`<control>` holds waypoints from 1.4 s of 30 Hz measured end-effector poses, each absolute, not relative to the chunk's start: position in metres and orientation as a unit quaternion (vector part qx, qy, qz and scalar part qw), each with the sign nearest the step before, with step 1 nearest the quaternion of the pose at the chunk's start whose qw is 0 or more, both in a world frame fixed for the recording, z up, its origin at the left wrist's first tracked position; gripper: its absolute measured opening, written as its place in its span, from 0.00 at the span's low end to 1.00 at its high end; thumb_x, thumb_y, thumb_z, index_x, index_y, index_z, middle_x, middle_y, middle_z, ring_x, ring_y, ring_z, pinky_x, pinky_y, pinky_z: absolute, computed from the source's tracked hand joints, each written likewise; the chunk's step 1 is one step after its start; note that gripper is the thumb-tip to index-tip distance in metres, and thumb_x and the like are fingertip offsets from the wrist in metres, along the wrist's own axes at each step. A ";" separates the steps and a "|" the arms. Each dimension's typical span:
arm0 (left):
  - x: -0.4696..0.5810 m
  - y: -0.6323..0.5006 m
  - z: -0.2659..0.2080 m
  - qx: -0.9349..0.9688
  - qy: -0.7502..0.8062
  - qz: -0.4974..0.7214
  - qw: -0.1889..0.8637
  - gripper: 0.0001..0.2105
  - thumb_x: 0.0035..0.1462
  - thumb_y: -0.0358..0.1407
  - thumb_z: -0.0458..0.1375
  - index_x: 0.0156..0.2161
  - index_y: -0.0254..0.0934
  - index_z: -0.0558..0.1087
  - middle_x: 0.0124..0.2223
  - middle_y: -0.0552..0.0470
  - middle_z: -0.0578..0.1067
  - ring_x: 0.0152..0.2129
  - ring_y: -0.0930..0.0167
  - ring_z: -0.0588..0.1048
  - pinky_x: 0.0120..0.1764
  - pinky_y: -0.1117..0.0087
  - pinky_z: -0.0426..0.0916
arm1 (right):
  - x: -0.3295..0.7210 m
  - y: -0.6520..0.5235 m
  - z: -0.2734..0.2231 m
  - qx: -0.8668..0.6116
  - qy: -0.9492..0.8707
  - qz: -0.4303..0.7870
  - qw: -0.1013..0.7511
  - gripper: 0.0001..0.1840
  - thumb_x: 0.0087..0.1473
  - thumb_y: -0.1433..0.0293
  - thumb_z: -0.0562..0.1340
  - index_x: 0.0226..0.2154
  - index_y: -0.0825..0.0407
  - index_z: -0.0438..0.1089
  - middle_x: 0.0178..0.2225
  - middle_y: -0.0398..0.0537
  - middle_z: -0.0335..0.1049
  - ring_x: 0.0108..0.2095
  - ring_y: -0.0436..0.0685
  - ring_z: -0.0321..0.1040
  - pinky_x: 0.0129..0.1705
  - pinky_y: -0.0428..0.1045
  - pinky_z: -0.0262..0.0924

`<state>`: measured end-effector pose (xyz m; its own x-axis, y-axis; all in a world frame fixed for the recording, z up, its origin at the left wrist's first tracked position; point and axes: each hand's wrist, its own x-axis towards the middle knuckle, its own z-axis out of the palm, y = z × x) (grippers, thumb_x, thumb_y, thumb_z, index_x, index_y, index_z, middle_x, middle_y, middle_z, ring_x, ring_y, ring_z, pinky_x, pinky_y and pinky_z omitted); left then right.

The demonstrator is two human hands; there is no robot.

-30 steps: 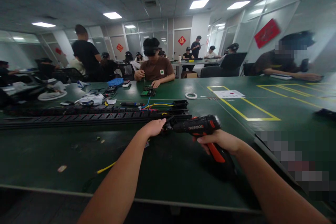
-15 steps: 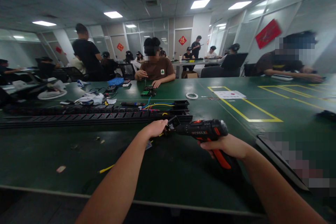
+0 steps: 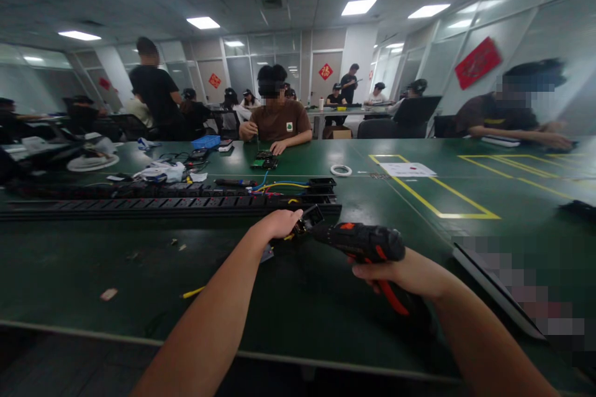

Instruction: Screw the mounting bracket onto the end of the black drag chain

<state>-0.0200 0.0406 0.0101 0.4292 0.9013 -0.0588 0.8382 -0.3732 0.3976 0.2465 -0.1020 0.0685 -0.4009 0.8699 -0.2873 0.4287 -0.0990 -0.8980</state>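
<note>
Here, drill (image 3: 361, 242) nose leftward, level.

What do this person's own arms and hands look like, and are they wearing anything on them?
Both forearms are bare as far as the picture shows: no sleeves, gloves, watch or bands in view. The left hand and the right hand are bare too, with no rings that can be made out. No markings show on either arm.

Head view, forward over table (image 3: 139, 273)
</note>
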 end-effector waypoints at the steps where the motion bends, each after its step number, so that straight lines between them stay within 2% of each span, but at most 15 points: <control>1: -0.020 0.039 0.011 0.818 0.531 0.093 0.200 0.34 0.63 0.54 0.33 0.44 0.34 0.76 0.49 0.40 0.76 0.47 0.61 0.74 0.48 0.67 0.62 | 0.247 -0.101 0.068 -0.507 -0.642 0.539 0.203 0.21 0.44 0.59 0.69 0.38 0.54 0.70 0.24 0.41 0.68 0.25 0.52 0.66 0.29 0.47 0.62; 5: -0.020 0.035 0.014 0.803 0.537 0.125 0.228 0.36 0.62 0.57 0.33 0.42 0.34 0.78 0.49 0.41 0.76 0.46 0.61 0.74 0.48 0.68 0.62 | 0.246 -0.100 0.068 -0.497 -0.649 0.545 0.190 0.21 0.45 0.57 0.68 0.37 0.54 0.71 0.22 0.41 0.68 0.24 0.51 0.66 0.28 0.46 0.62; 10: -0.018 0.034 0.012 0.794 0.552 0.127 0.218 0.36 0.63 0.55 0.33 0.40 0.32 0.77 0.48 0.38 0.77 0.48 0.61 0.73 0.48 0.68 0.62 | 0.240 -0.103 0.065 -0.520 -0.616 0.554 0.209 0.20 0.46 0.55 0.67 0.35 0.53 0.71 0.23 0.42 0.69 0.24 0.52 0.68 0.27 0.47 0.63; 17: -0.020 0.034 0.008 0.798 0.532 0.168 0.227 0.31 0.63 0.54 0.35 0.48 0.38 0.74 0.54 0.44 0.73 0.51 0.62 0.71 0.51 0.67 0.61 | 0.243 -0.104 0.063 -0.512 -0.626 0.550 0.208 0.21 0.47 0.53 0.66 0.36 0.52 0.72 0.26 0.45 0.72 0.27 0.54 0.70 0.30 0.48 0.64; 21: -0.021 0.035 0.007 0.796 0.531 0.172 0.233 0.29 0.64 0.53 0.37 0.50 0.39 0.73 0.56 0.47 0.72 0.53 0.63 0.69 0.53 0.68 0.60 | 0.248 -0.102 0.056 -0.480 -0.647 0.534 0.256 0.22 0.47 0.53 0.66 0.39 0.52 0.73 0.33 0.49 0.74 0.36 0.60 0.71 0.36 0.51 0.65; 26: -0.020 0.036 0.006 0.801 0.522 0.174 0.234 0.28 0.64 0.52 0.37 0.50 0.39 0.73 0.55 0.46 0.72 0.52 0.63 0.69 0.53 0.67 0.60 | 0.248 -0.104 0.050 -0.444 -0.613 0.566 0.327 0.22 0.46 0.56 0.68 0.41 0.53 0.72 0.38 0.51 0.73 0.35 0.59 0.70 0.35 0.51 0.65; 31: -0.022 0.034 0.006 0.799 0.525 0.178 0.234 0.31 0.63 0.54 0.36 0.48 0.38 0.75 0.53 0.45 0.74 0.51 0.63 0.71 0.51 0.67 0.61 | 0.250 -0.104 0.052 -0.416 -0.630 0.572 0.320 0.21 0.48 0.58 0.67 0.42 0.54 0.72 0.40 0.53 0.73 0.36 0.59 0.70 0.38 0.52 0.65; 38: -0.026 0.031 0.012 0.797 0.509 0.185 0.269 0.31 0.62 0.56 0.38 0.47 0.38 0.76 0.52 0.46 0.75 0.49 0.63 0.72 0.50 0.69 0.62 | 0.252 -0.105 0.057 -0.409 -0.621 0.597 0.301 0.23 0.48 0.57 0.66 0.43 0.53 0.71 0.43 0.54 0.72 0.32 0.57 0.71 0.35 0.51 0.65; 42: -0.024 0.030 0.013 0.790 0.516 0.181 0.277 0.31 0.62 0.57 0.38 0.44 0.38 0.77 0.50 0.47 0.76 0.47 0.63 0.73 0.49 0.69 0.63 | 0.254 -0.105 0.057 -0.436 -0.625 0.584 0.278 0.20 0.48 0.57 0.66 0.40 0.53 0.72 0.36 0.50 0.74 0.30 0.56 0.71 0.32 0.49 0.63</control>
